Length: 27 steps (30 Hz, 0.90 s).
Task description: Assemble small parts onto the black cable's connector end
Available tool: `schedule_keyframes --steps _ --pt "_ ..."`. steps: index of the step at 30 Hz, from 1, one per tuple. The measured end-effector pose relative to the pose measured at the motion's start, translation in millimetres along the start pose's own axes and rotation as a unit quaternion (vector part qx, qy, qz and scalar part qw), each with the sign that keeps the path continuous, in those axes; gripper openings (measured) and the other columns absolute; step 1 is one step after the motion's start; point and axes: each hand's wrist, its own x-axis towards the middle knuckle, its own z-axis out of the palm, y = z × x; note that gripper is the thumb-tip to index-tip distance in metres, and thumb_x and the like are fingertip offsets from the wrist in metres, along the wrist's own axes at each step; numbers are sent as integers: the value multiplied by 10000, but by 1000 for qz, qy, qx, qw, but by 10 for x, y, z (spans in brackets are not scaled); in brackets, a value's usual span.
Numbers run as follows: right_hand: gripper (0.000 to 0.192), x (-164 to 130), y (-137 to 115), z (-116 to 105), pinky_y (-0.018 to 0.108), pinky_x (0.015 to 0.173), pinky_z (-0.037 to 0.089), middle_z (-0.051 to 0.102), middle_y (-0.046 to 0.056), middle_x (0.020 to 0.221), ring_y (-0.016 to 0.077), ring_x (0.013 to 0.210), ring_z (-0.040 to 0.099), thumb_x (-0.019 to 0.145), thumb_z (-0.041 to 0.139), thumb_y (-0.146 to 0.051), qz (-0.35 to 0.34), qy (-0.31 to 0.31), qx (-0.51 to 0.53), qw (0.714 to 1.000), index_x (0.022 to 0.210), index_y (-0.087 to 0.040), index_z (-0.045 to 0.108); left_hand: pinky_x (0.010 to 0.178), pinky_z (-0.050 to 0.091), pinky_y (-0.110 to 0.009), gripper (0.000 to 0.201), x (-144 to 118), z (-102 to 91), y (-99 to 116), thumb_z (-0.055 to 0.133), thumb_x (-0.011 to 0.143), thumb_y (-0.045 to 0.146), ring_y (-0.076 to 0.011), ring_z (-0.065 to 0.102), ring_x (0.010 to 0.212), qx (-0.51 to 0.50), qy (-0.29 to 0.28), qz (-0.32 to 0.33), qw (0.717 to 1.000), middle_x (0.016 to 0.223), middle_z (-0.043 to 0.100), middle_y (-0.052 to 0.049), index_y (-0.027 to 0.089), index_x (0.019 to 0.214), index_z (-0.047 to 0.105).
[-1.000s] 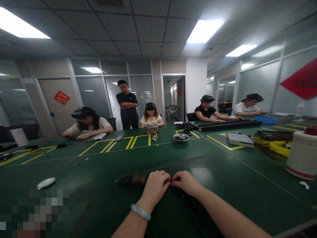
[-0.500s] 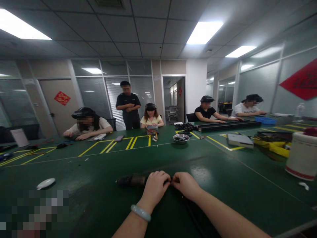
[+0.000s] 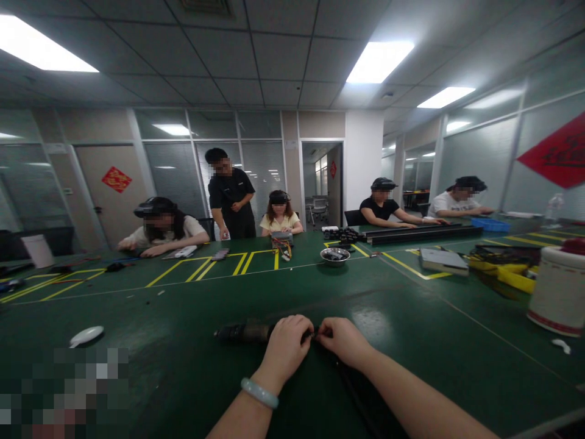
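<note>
Green tabletop (image 3: 183,305) in an office (image 3: 363,171); toward its near edge the left hand (image 3: 287,344) clasps a dark tool (image 3: 249,332), surface stretching beyond; right hand (image 3: 345,341) beside it, grip unclear.

Hand tool (image 3: 249,332): under our left hand (image 3: 287,344), its tip toward our 9 o'clock on the tabletop (image 3: 183,372).
Right hand (image 3: 343,342): just beside the left, at our 3 o'clock.
Cable (image 3: 351,391): leads from below our right arm toward 5 o'clock.
Bowl (image 3: 335,262): beyond our hands at 12 o'clock, small parts (image 3: 335,252) inside.
Profile bars (image 3: 425,234): farther off at our 1 o'clock.
Canister (image 3: 557,289): at our 2 o'clock, the tray (image 3: 516,277) behind and left of it.
</note>
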Motion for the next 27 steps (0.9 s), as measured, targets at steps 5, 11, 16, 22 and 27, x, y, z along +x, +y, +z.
schedule_keyframes --steps 5,11,16,22,27 --pt "96 -3 1 -4 211 619 407 711 10 779 147 709 629 796 630 -254 -2 -2 2 1000 812 -207 712 941 394 -351 155 -3 -7 -4 531 871 232 -191 546 1025 -8 -11 -18 1000 1068 610 -8 246 1012 594" --pt "82 1 -7 -5 207 615 404 710 6 772 145 704 629 789 633 -249 -10 3 3 1000 805 -211 704 929 396 -341 132 10 25 -10 534 842 165 -178 555 976 -6 13 3 1000 1004 620 7 249 926 593" --pt "77 11 10 9 208 616 407 707 4 765 143 696 630 789 634 -246 -10 1 12 1000 801 -203 697 1097 258 -413 165 9 54 -25 547 818 140 -181 560 981 1 42 16 999 993 630 12 251 932 592" --pt "81 18 49 37 206 609 405 706 1 765 141 688 626 802 626 -240 -2 -4 17 1000 823 -207 697 900 403 -333 124 19 58 -38 540 857 201 -174 566 939 -11 18 -4 1000 991 623 10 253 952 600" --pt "88 17 27 26 213 641 410 708 2 780 142 705 625 813 621 -249 -10 1 12 1000 820 -205 697 853 401 -323 121 26 32 -12 520 887 246 -183 558 943 1 2 -25 1000 1018 619 -9 239 969 608"
